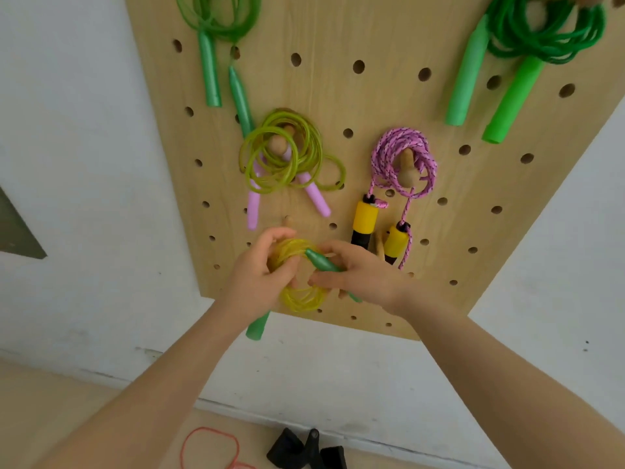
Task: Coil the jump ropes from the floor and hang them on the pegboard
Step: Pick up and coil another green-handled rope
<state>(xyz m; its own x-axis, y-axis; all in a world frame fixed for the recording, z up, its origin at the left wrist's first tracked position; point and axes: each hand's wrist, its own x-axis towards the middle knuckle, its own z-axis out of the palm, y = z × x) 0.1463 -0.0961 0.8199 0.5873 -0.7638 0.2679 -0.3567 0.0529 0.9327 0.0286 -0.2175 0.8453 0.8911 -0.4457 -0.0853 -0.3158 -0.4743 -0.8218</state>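
A coiled yellow jump rope [302,296] with green handles is held against the lower part of the wooden pegboard [372,106]. My left hand [260,279] grips the coil, and one green handle [257,328] hangs below it. My right hand [358,275] holds the other green handle [323,262] across the coil. A bare wooden peg [288,221] sticks out just above my left hand. On the floor lies an orange-red rope [209,448] with black handles [306,450].
Several coiled ropes hang on pegs: a green rope [216,18] top left, a bright green rope [541,32] top right, a yellow-green rope with lilac handles [280,157], and a pink rope with yellow-black handles [402,160]. A white wall [77,164] surrounds the board.
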